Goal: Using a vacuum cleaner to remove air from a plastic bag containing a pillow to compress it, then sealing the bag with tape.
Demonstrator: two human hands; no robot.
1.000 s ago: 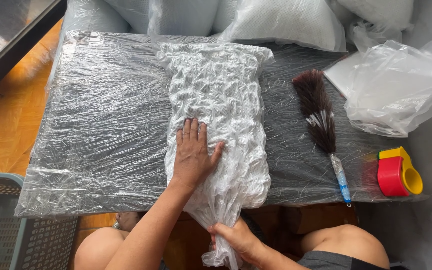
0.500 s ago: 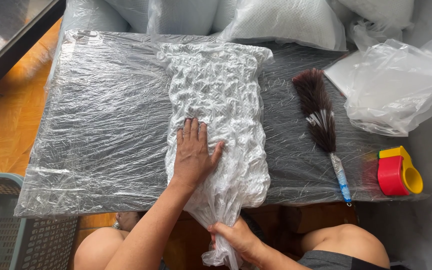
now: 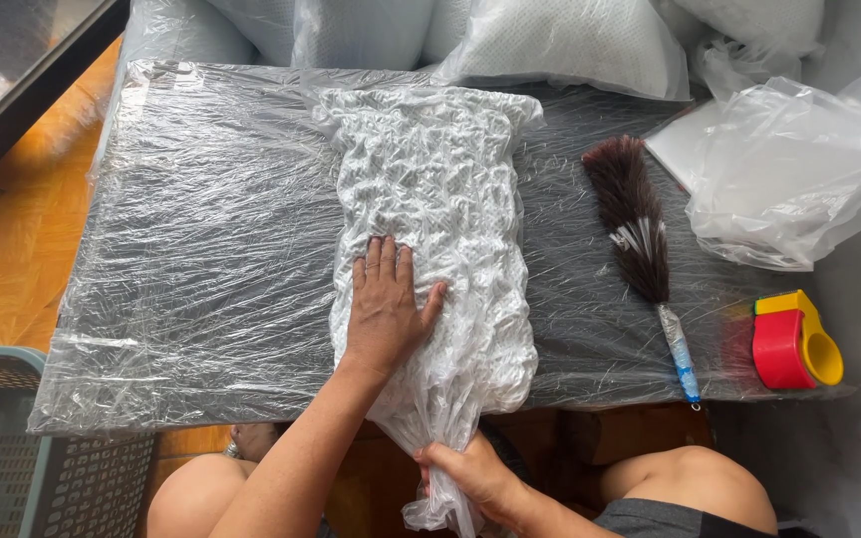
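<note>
Your left hand point(image 3: 385, 309) lies flat, palm down, on the white crinkled bag point(image 3: 435, 239), fingers point(image 3: 388, 257) stretched forward and close together with the thumb splayed to the side, pressing rather than gripping; your right hand point(image 3: 470, 476) sits below the near edge of the desk point(image 3: 201, 249), fingers curled tight around the bunched neck of that same bag, whose loose plastic tail hangs just beneath your fist. The bag rests lengthways down the middle of the desk, its wide end towards the far edge and its narrow end tapering over the near edge into your right hand; the desk itself is dark and covered in wrinkled clear film. To the right of the bag, apart from it, lies a feather duster point(image 3: 638, 224) with dark plumes and a blue handle pointing towards you; beyond that, at the desk's right end, stands a red and yellow tape dispenser point(image 3: 794, 344). A heap of clear plastic bags point(image 3: 799, 169) sits at the far right corner; a grey plastic basket point(image 3: 12, 448) shows at the lower left, off the desk.
</note>
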